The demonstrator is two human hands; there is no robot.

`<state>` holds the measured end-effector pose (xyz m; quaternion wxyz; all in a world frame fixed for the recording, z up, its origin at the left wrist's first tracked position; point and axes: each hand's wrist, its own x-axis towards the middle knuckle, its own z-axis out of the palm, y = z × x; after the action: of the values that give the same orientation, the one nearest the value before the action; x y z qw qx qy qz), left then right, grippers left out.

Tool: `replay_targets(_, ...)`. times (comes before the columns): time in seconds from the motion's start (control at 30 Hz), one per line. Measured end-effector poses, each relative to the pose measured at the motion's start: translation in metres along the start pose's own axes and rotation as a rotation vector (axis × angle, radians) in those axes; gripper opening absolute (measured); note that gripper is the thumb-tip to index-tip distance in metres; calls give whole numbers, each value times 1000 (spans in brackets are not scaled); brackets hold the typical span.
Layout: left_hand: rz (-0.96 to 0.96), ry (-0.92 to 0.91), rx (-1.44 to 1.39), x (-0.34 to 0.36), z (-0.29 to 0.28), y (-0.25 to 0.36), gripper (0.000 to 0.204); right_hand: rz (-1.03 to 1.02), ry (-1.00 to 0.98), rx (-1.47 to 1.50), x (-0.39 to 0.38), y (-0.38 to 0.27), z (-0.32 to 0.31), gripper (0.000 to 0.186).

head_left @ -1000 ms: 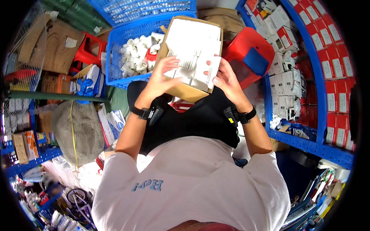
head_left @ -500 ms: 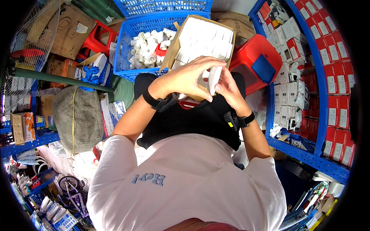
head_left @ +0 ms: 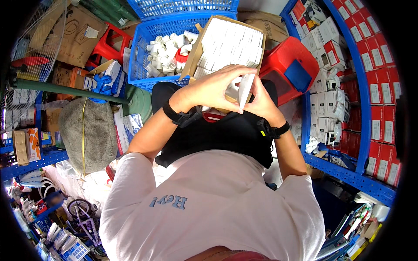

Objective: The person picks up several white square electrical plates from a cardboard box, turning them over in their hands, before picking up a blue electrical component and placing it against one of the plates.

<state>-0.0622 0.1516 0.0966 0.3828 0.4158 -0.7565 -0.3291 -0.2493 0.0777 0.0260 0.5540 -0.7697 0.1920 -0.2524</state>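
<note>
Left hand [head_left: 204, 90] sharing a thin, flat white plate [head_left: 247, 90] with right hand [head_left: 264, 104]

A blue latticed plastic crate [head_left: 136, 56] is holding white tubular fittings [head_left: 169, 53]; beside it, an open brown cardboard box [head_left: 194, 59] is bearing white pieces [head_left: 230, 39]. Over its near end, the widely spread left hand is gripping the plate, the right hand curving around its other side.

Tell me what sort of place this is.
Likely a hardware storeroom or shop: a blue plastic crate of white pipe fittings, and blue metal shelving stacked with red-and-white boxes.
</note>
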Motion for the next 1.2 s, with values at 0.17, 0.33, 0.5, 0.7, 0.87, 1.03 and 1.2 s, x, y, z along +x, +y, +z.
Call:
replay_targets(0.17, 36, 21, 22, 2, 2, 0, 83, -4, 5, -52, 0, -5, -1, 98)
replay_targets(0.33, 42, 48, 15, 1, 4, 1, 84, -15, 31, -65, 1, -6, -1, 95)
replay_targets(0.5, 69, 95, 9, 0, 6, -2, 84, -1, 38, -122, 2, -13, -1, 92)
replay_targets(0.7, 68, 54, 5, 1, -1, -3, 84, -28, 1, -102, 1, -13, -1, 91)
replay_targets(0.87, 74, 24, -18, 0, -2, -4, 85, -62, -27, -116, 2, -15, -4, 92)
replay_targets(1.03, 63, 38, -8, 0, 1, -2, 86, -60, -33, -144, 1, -15, -4, 93)
replay_targets(1.2, 22, 79, 31, -1, 7, -4, 86, -43, -11, -199, 2, -16, -4, 93)
